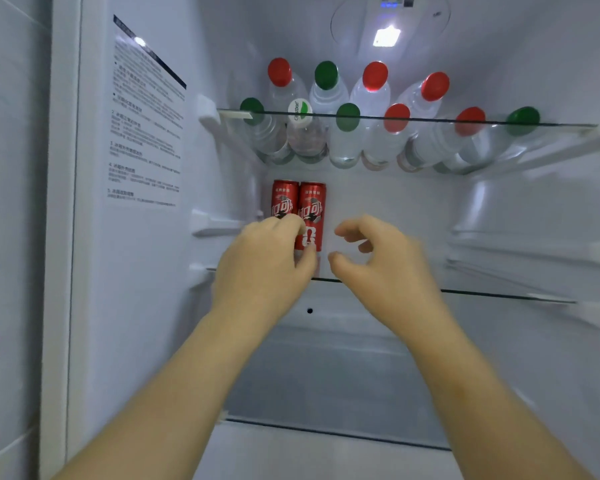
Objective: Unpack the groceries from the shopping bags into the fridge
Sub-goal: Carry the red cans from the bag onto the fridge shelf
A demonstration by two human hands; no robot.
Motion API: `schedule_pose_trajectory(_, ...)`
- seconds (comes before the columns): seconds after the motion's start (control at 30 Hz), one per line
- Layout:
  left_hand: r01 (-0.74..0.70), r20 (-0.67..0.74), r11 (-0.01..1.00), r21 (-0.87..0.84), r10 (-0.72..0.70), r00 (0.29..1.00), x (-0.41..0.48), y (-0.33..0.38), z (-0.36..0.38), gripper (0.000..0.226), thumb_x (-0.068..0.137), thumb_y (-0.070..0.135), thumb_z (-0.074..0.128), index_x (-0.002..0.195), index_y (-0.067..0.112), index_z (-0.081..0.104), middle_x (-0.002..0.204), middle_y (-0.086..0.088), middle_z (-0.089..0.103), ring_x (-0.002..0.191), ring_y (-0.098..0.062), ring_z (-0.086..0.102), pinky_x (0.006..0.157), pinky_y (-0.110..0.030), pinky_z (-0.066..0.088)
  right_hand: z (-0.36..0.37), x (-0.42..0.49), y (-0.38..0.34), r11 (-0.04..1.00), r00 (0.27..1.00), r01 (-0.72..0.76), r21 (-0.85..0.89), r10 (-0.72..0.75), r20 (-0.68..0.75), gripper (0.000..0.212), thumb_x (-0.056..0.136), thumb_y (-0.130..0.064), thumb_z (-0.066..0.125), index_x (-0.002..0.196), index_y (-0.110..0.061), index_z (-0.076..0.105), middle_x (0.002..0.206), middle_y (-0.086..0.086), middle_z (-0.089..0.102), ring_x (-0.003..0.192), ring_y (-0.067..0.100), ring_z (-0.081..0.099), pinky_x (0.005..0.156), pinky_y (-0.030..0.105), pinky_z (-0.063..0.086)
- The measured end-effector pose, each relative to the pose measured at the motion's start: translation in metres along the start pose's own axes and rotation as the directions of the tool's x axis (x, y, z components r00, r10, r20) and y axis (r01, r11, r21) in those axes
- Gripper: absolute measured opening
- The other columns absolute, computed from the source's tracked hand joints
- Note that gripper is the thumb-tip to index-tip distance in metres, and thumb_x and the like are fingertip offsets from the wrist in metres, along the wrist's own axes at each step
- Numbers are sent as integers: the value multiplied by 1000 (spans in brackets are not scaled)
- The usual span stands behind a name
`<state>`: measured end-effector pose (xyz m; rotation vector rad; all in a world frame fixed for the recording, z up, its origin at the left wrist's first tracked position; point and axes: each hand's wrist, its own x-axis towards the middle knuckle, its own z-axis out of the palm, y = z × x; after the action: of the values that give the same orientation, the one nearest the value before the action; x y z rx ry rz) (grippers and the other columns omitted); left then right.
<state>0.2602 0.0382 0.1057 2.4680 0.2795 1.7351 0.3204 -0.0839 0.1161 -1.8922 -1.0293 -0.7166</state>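
Two red cola cans stand side by side at the back left of the middle glass shelf [482, 293] of the open fridge: one on the left [284, 199], one on the right [313, 209]. My left hand [260, 268] reaches in and closes on them low down, fingertips on top and thumb below, with the right can showing between them. The lower part of the left can is hidden behind this hand. My right hand [388, 265] hovers just right of the cans, fingers curled apart and holding nothing; it is slightly blurred.
The upper glass shelf [465, 122] carries several water bottles [347, 133] with red, green and white caps. A printed label [146, 126] is on the fridge's left inner wall. A lower shelf edge [326, 432] runs beneath my forearms.
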Motion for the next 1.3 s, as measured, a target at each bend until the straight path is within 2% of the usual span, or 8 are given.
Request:
schedule_pose_trajectory(0.17,37,64,997,-66,-32,997,-46,5,5,25,87,30,58,109,20,61,102,5,62,98,-16,56,78,-31,46,2,-48,17,1000,1000,-11,13,11,0,32,82,-26,62,113,-30,59,110,-18,58,106,5,50,88,26,43)
schedule_pose_trajectory(0.37,116,239,984,-132,-82,967,-104,14,38,31,86,30,59,115,18,60,108,4,60,97,-11,54,73,-15,30,14,-100,62,985,981,-174,-13,174,86,30,83,-27,62,113,-30,58,115,-16,56,107,6,49,83,21,39)
schedule_pose_trajectory(0.5,159,310,976,-146,-107,945,-134,27,60,30,85,26,63,112,14,63,105,0,62,99,-19,58,76,-21,35,10,-126,87,964,960,-264,-38,266,82,28,83,-25,62,111,-29,59,110,-17,54,107,8,49,83,23,39)
schedule_pose_trajectory(0.63,187,408,968,-167,-105,907,-154,44,78,24,83,25,66,103,13,66,95,-3,64,89,-23,62,72,-25,41,1,-153,110,934,932,-346,-83,353,82,26,82,-23,64,107,-29,60,103,-21,50,107,8,49,79,19,35)
schedule_pose_trajectory(0.77,150,410,949,-276,-25,912,-167,57,85,31,78,37,49,91,15,67,81,1,64,76,-21,64,67,-18,41,-8,-178,119,910,917,-393,-137,398,15,26,81,-22,67,106,-27,63,101,-21,52,105,8,51,80,14,32)
schedule_pose_trajectory(1.0,65,543,898,-434,203,815,-202,78,97,23,79,28,63,97,14,69,90,0,65,83,-19,63,67,-21,42,-17,-228,109,814,846,-530,-238,527,-82,29,84,-26,63,113,-29,59,106,-21,47,106,4,45,78,10,28)
schedule_pose_trajectory(1.13,80,601,807,-585,365,711,-226,93,96,29,89,31,58,116,20,60,110,5,57,102,-13,53,80,-20,40,-26,-272,93,710,735,-678,-192,642,-220,26,86,-24,62,105,-38,51,103,-22,47,101,0,42,75,-2,29)
schedule_pose_trajectory(1.3,146,619,676,-722,537,574,-263,128,80,30,92,36,51,119,27,55,112,10,51,107,-8,48,83,-18,38,-43,-338,61,517,575,-818,-253,706,-415,27,83,-19,65,109,-24,62,100,-17,54,100,8,48,76,1,30)
